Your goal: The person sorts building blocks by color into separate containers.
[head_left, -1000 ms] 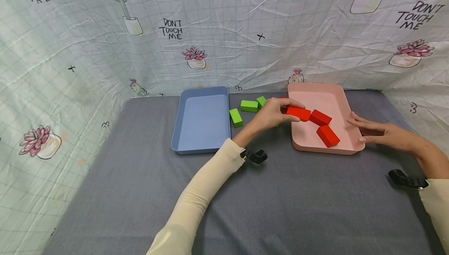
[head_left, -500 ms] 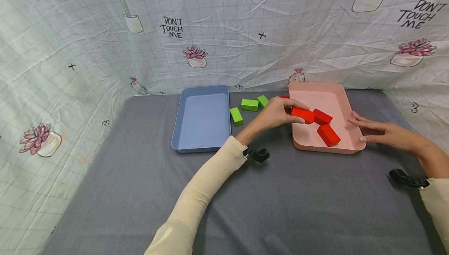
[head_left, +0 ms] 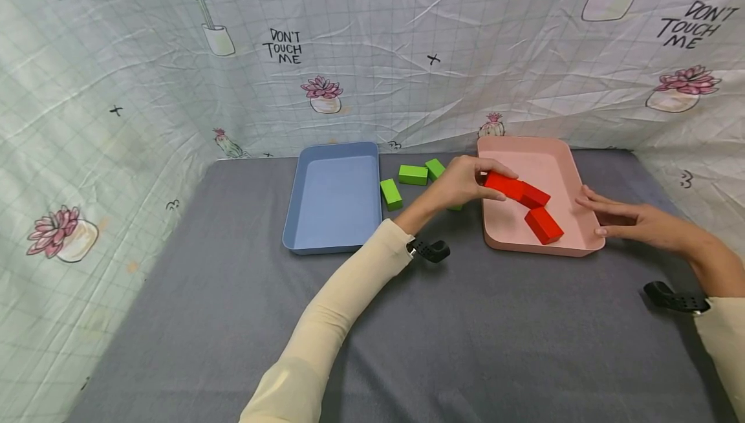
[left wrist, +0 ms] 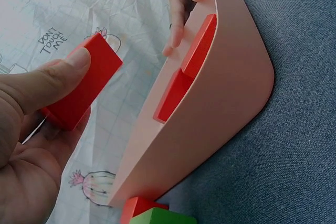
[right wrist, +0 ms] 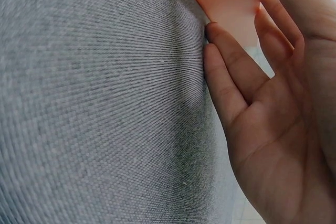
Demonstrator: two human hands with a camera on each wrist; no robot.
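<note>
Pinching red rectangular block (head_left: pixel 503 184) in L hand (head_left: pixel 462 182), raised over L side of shallow pink rectangular tray (head_left: pixel 524 151); aimed lengthwise R, twd two red blocks (head_left: pixel 544 225) inside. Touching tray's R wall w/ R hand (head_left: pixel 637 221), uncurled, farther off.

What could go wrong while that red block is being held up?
The left hand has the held red block up in the air, so it might slip and bump the two red blocks in the pink tray. The right hand, at the tray's side, could nudge it and make them slide.
</note>
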